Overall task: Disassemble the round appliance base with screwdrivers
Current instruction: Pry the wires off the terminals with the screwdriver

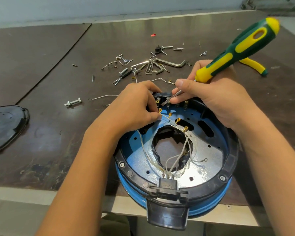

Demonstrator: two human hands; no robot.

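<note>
- Appliance base: round, with a black rim over a blue wall, open side up. It sits at the near edge of the table, and its near side juts past the edge.
- Its black lug at the near side is partly cut off from view below, and the far rim is hidden under both hands.
- Left hand: fingers curled, thumb and forefinger pinching a white wire just beside its brass connector. The other fingertips are tucked out of sight.
- Right hand: thumb and curled fingers grip the metal shaft of the screwdriver. The green-and-yellow handle slants up and away to the right.
- Screwdriver tip: at the row of terminals inside the far rim. Whether it touches one I cannot tell, as the fingers cover part of the shaft.
- More brass connectors lie loose on white wires over the centre hole. What lies inside the hole is too dark to read.
- Black cover: on the table well to the left, cut off by the frame edge.
- Beyond the hands: hex keys in a heap among scattered screws, too small to sort.
- Bolt: lies alone, to the left.
- Pliers: only the yellow handles show, the head being hidden behind the screwdriver handle.
</note>
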